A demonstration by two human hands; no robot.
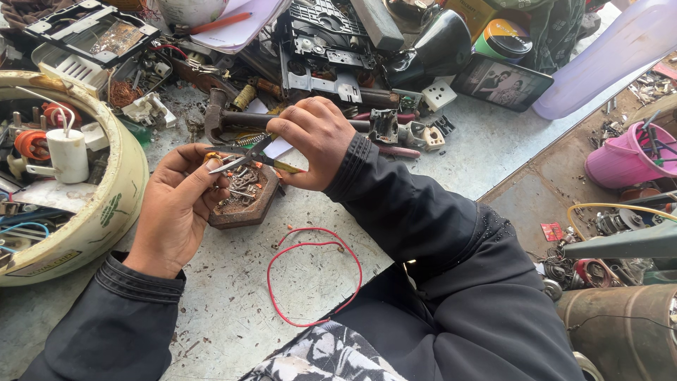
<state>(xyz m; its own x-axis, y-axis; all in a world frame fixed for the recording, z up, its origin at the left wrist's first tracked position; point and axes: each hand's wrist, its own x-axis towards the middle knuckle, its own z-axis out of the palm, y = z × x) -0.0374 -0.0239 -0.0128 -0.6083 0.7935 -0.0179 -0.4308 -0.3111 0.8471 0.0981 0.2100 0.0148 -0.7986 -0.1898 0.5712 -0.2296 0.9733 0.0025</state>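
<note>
My left hand (176, 204) is curled around a small hexagonal wooden block (243, 200) that sits on the grey table (465, 152), its top crowded with tiny metal parts and bits of wire. The thumb and forefinger of that hand pinch something small and orange just above the block; I cannot tell exactly what it is. My right hand (316, 141) is clenched on a pair of pliers (247, 156) with yellowish handles, and their pointed tips reach across to the fingers of my left hand, right over the block.

A loop of red wire (314, 274) lies loose on the table near my lap, apart from both hands. Just behind my right hand lies a hammer (233, 118) with a rusty head, among white sockets and scrap parts. At my left stands a round cream-coloured casing (113, 212) holding coils, wires and a white cylinder (68, 155). Further back are a dark photo frame (502, 83) and a lilac plastic container (606, 63); a pink bucket (624, 156) stands on the floor at my right
</note>
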